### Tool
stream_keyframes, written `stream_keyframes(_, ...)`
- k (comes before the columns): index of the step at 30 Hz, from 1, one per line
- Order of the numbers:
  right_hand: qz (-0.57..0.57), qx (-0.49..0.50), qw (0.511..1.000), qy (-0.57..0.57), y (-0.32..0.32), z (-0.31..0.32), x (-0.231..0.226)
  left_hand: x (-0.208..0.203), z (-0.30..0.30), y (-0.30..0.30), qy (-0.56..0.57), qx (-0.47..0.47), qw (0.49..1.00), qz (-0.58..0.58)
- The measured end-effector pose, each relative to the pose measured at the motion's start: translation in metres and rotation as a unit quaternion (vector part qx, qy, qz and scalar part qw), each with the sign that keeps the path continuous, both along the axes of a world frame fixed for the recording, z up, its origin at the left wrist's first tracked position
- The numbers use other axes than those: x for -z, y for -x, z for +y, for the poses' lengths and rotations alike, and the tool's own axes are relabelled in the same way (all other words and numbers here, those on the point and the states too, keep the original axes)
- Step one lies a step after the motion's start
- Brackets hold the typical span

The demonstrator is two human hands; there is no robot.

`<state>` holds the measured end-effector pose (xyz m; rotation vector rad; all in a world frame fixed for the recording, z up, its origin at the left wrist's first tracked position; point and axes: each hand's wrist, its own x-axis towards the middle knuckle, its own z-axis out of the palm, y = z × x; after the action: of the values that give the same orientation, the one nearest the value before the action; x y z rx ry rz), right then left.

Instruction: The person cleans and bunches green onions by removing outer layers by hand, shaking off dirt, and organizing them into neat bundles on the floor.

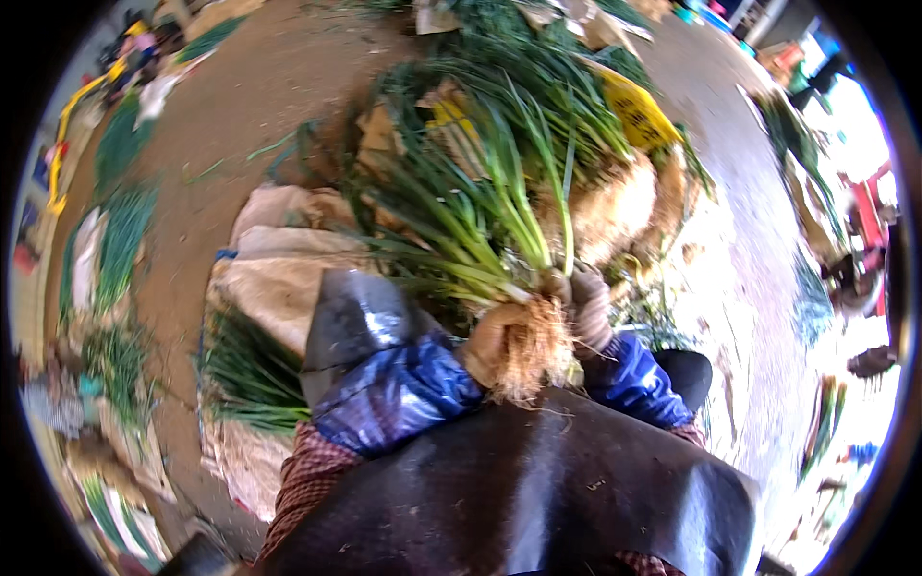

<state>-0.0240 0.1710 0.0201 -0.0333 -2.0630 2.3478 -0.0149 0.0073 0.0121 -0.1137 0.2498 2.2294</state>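
A bunch of green onions with long green leaves and pale, hairy roots sits in front of me, just above a black apron. My left hand is closed round its root end, the leaves fanning up and away. Beside it, my right hand has its fingers curled against the stalk bases of the same bunch, next to a separate upright stalk. Whether that stalk is pinched in the right hand is hard to see. Blue plastic sleeves cover both forearms.
Beyond my hands lies a big heap of green onions, with roots toward me and a yellow bag on it. Woven sacks and another onion bundle are at left. More bundles line both sides; a person is far left.
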Motion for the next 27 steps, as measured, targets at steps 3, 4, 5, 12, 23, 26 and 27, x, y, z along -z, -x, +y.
stream_keyframes(3,0.148,0.024,0.852,-0.502,-0.005,0.004,-0.022,0.013,-0.005,-0.004,-0.049,-0.012,0.999,-0.015)
stream_keyframes(4,0.146,0.044,0.835,-0.528,-0.008,0.008,-0.017,0.007,-0.006,-0.005,-0.052,-0.014,0.999,-0.009)
stream_keyframes(5,0.162,0.003,0.833,-0.529,-0.015,0.008,-0.04,-0.013,-0.006,-0.006,-0.022,-0.027,0.999,-0.008)
stream_keyframes(12,-0.111,0.02,0.991,0.07,-0.003,0.04,0.018,0.012,-0.003,-0.006,-0.054,0.043,0.998,0.002)
stream_keyframes(23,-0.11,0.029,0.994,-0.002,0.002,0.013,0.02,0.022,-0.001,-0.002,0.049,0.036,0.998,-0.014)
stream_keyframes(26,-0.192,0.052,0.98,-0.02,0.003,0.008,0.02,0.03,-0.003,-0.004,0.052,0.031,0.998,-0.016)
stream_keyframes(27,-0.191,0.056,0.972,-0.121,0.002,0.008,0.02,0.031,-0.004,-0.005,0.052,0.03,0.998,-0.017)
